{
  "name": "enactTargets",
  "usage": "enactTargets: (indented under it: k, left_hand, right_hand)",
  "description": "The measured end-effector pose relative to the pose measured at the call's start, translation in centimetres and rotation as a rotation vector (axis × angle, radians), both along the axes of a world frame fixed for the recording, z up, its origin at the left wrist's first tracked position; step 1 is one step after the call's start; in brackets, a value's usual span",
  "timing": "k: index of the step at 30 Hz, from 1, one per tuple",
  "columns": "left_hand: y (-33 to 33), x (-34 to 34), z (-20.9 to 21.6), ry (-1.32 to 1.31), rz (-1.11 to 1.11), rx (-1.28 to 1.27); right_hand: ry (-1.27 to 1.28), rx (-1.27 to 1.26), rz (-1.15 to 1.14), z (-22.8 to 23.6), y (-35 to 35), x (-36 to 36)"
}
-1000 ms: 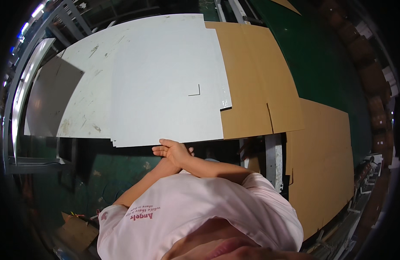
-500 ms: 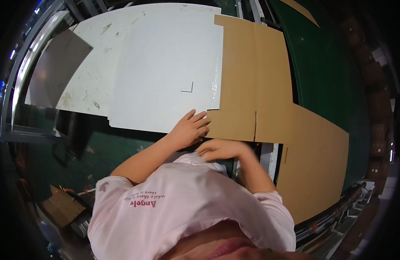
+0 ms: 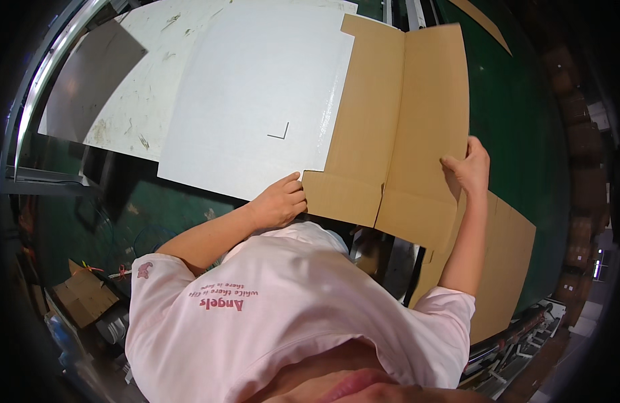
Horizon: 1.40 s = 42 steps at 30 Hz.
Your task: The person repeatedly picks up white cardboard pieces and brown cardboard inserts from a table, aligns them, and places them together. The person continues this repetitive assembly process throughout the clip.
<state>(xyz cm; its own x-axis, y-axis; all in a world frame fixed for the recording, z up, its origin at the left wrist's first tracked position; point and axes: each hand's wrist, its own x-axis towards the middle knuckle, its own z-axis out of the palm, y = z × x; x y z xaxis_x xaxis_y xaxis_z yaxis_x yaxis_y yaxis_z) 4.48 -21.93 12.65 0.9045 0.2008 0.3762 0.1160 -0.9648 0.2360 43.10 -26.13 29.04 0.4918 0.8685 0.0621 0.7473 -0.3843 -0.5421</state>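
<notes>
A large brown cardboard sheet (image 3: 367, 114) lies before me, with a crease running down it. Its right-hand panel tilts up, my right hand (image 3: 470, 166) closed on that panel's outer edge with the thumb on top. Adjoining it on the left is a smooth white sheet (image 3: 249, 87) with a small L-shaped mark and a shiny strip along its right edge. At the near edge, beside the notch where white meets brown, my left hand (image 3: 280, 201) is closed on the cardboard, its fingers curled; its thumb is hidden.
Another brown cardboard piece (image 3: 508, 248) lies lower right, partly under the raised panel. Left of the white sheet is a scuffed white board (image 3: 132, 101) near a metal frame (image 3: 28, 127). A green surface (image 3: 501, 134) extends at right. An opened carton (image 3: 85, 295) sits lower left.
My right hand has moved from near my waist out to the right and taken hold of the cardboard's edge, raising the panel. My left hand has shifted slightly left, its fingers curling.
</notes>
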Motion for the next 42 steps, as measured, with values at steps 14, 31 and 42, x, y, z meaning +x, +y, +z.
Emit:
enactTargets:
  k: [14,31,42]
  left_hand:
    - [0.5,-1.0,-1.0,-0.182,-0.014,-0.281]
    - [13.2,-6.0,-0.2,0.326,0.206,-0.008]
    - [12.9,-5.3,-0.9,0.414,0.15,-0.132]
  right_hand:
    - [-0.224,0.173,0.482,-15.7,7.1,-16.4]
    - [0.888,-0.059,-0.124,-10.6,13.8,-3.8]
    - [0.387,0.128,-0.319,-16.0,14.2,-6.6]
